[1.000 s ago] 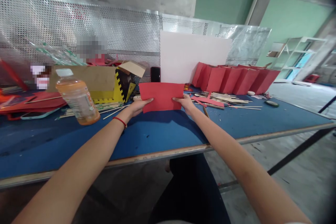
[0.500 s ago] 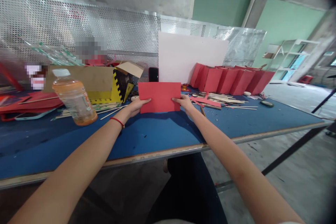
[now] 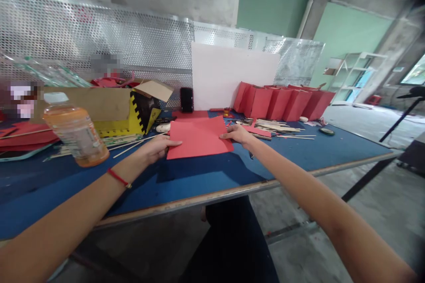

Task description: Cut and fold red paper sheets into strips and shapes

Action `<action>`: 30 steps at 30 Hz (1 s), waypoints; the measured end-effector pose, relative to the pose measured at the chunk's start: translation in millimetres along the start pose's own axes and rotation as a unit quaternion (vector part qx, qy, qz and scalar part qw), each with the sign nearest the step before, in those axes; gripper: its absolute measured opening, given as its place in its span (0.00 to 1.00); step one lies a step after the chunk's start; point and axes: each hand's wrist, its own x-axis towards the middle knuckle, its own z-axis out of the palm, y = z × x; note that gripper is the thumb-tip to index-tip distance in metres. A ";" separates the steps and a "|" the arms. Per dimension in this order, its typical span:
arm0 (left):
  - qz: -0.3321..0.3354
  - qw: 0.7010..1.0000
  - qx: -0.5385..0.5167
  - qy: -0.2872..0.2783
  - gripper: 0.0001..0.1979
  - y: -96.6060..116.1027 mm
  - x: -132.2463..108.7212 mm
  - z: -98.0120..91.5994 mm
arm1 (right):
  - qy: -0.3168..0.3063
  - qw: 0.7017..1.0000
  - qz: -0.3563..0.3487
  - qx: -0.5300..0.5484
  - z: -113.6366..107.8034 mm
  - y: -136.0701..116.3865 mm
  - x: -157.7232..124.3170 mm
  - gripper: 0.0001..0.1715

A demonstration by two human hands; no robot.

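Observation:
A rectangular sheet of red paper (image 3: pixel 198 139) lies at an angle on the blue table top (image 3: pixel 202 179). My left hand (image 3: pixel 156 149) is at its lower left edge, with the fingertips on the paper. My right hand (image 3: pixel 237 133) holds its right edge from the other side. A red cord bracelet (image 3: pixel 117 177) circles my left wrist. Another piece of red paper (image 3: pixel 190 114) lies partly hidden behind the sheet. A plastic bottle of orange drink (image 3: pixel 76 135) stands to the left of my left hand, and a white oval object (image 3: pixel 163 128) is near the sheet's far left corner.
Left of the sheet stand a cardboard box (image 3: pixel 83 106) and a yellow-and-black striped box (image 3: pixel 137 112). Behind it are a black phone (image 3: pixel 186 99) and a white board (image 3: pixel 232 77). Folded red paper pieces (image 3: pixel 282 104) stand in a row beyond scattered wooden sticks (image 3: pixel 275 126).
The red sheet has swung to an angle and lowered flat onto the table, with my left hand moving down and left. The whole view has shifted as my head turned slightly right.

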 end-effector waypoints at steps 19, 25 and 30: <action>-0.012 0.951 0.308 -0.010 0.56 -21.1 -5.2 10.2 | -0.071 0.887 0.003 -0.457 -8.3 2.8 -5.0 0.29; 0.191 0.774 0.603 0.027 0.39 -31.4 -9.5 5.9 | -0.125 0.817 -0.037 -0.562 1.3 -7.7 -13.0 0.29; 0.379 0.741 0.531 -0.161 0.38 -50.9 -5.3 14.6 | -0.236 0.782 -0.120 -0.564 8.1 5.9 -21.9 0.22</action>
